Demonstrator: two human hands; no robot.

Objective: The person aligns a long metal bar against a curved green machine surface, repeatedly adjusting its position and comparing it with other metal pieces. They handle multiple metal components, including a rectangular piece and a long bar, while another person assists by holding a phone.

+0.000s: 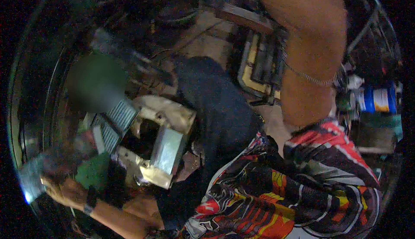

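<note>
A forearm with a dark wristband enters at the lower left and ends in my left hand [69, 192]. Its fingers are curled beside a bluish, brightly lit object [32, 176]; what they hold is too dark and blurred to make out. Up and to the right of this hand is a pale metal machine housing [183, 116] with a large dark opening and a shiny flat block [168, 150] on one side. Against its left side sits a finned grey metal piece [116, 124]. My right hand is not in view.
Dark cloth [220, 103] fills the middle, above brightly patterned shorts [268, 204]. A large bare limb [311, 40] crosses the upper right, with a thin chain against it. A yellow-and-black frame [250, 72] lies on the floor; a blue container [378, 98] stands farther right.
</note>
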